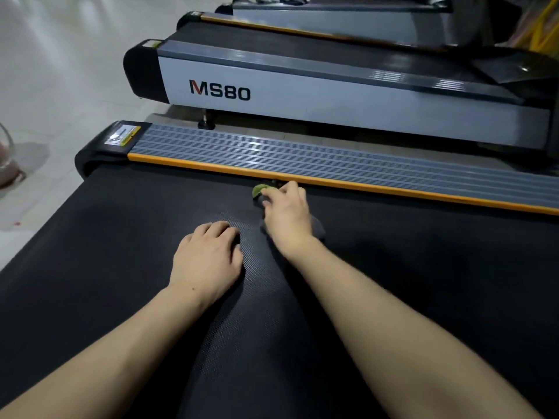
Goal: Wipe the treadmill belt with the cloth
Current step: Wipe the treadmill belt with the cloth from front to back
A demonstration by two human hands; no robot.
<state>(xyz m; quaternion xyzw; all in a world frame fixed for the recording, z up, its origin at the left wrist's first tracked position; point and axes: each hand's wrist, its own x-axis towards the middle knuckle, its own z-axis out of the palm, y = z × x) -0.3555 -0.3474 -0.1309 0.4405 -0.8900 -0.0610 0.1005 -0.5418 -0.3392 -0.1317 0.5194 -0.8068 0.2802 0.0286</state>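
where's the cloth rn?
Head view: the cloth is under the right hand, far side of the belt, right by the orange side rail.

- Left hand [208, 258]: bare, no glove, ring or watch.
- Right hand [287, 219]: bare likewise, slightly blurred.
- Both forearms uncovered; no sleeve in view.

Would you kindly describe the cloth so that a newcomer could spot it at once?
Start at the wide black treadmill belt in the foreground and follow its orange side strip. Beside that strip, the right hand covers the cloth. Only a small green edge shows, the one green thing on the belt.
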